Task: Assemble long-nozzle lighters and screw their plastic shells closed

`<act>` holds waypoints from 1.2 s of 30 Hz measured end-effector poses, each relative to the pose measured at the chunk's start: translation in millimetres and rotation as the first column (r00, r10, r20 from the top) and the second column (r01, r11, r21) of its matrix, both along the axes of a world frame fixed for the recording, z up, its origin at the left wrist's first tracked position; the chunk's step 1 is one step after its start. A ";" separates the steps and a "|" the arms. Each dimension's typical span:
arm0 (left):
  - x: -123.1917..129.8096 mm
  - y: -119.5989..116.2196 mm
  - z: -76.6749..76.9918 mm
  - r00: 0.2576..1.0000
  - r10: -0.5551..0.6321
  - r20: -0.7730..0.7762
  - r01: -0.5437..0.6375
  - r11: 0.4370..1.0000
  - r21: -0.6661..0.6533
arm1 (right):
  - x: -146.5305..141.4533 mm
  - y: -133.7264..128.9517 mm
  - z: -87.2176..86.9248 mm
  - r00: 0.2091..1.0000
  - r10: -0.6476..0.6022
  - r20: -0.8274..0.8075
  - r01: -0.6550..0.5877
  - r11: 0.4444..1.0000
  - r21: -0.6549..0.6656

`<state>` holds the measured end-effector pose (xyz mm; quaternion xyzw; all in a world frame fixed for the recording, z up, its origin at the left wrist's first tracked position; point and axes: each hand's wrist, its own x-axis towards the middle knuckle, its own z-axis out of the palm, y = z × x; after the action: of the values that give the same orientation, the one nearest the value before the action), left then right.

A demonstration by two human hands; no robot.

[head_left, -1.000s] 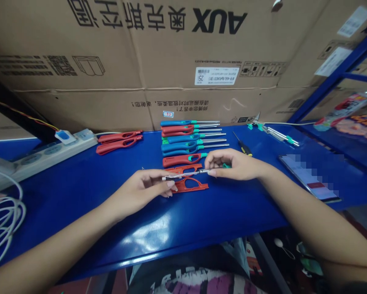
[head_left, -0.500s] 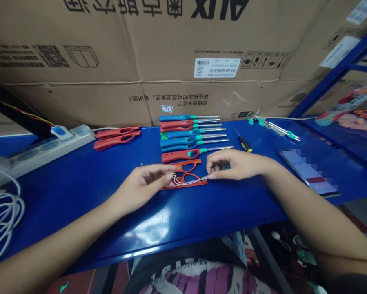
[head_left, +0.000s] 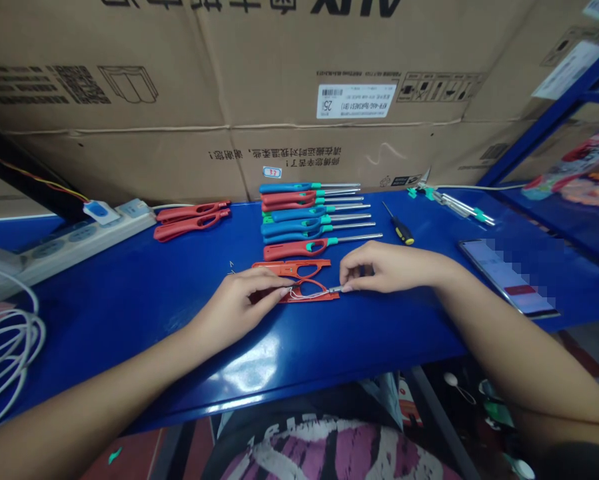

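Note:
Two red lighter shell halves lie open on the blue table: the far half [head_left: 286, 268] and the near half [head_left: 324, 298], each with a trigger loop. My left hand [head_left: 244, 297] covers the handle end of the near half. Its thumb and fingers pinch a small dark part whose kind I cannot make out. White wires [head_left: 306, 295] run from there across the loop to a small metal nozzle [head_left: 334, 289]. My right hand [head_left: 379, 268] pinches that nozzle at the front end of the shell. Beyond them, several assembled lighters [head_left: 294, 249] lie in a row.
Red shells [head_left: 192, 227] lie at the left near a power strip [head_left: 86, 233]. A screwdriver [head_left: 404, 232], metal tubes with green parts [head_left: 462, 205] and a phone [head_left: 509, 280] are on the right. A cardboard box [head_left: 179, 147] stands behind. Coiled white cable [head_left: 29, 347] lies far left.
The white wires and nozzle have come lower, closer to the near shell half. My left hand has shifted slightly right with its fingers closer to the loop. The camera view has moved a little.

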<state>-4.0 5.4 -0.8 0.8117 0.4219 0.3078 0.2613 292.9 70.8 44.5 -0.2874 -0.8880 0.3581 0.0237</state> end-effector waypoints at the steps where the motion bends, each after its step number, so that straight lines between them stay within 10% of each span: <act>1: 0.0 -0.1 0.1 1.000 -0.001 0.000 0.001 1.000 0.000 | 0.0 -0.3 0.2 1.000 0.002 0.001 -0.002 1.000 -0.002; 22: 3.5 -1.4 0.6 1.000 0.030 0.000 -0.030 1.000 0.004 | -14.7 -25.3 8.2 0.957 -0.021 0.290 -0.112 0.894 0.434; 36: 4.4 -0.9 1.7 0.998 0.065 -0.027 -0.064 0.998 0.014 | -24.2 -11.4 -10.9 0.996 -0.081 0.028 0.075 0.980 0.182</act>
<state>0.4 4.6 0.9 0.8036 0.4495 0.3075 0.2401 268.6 59.4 33.6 -0.3248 -0.9052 0.2697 0.0483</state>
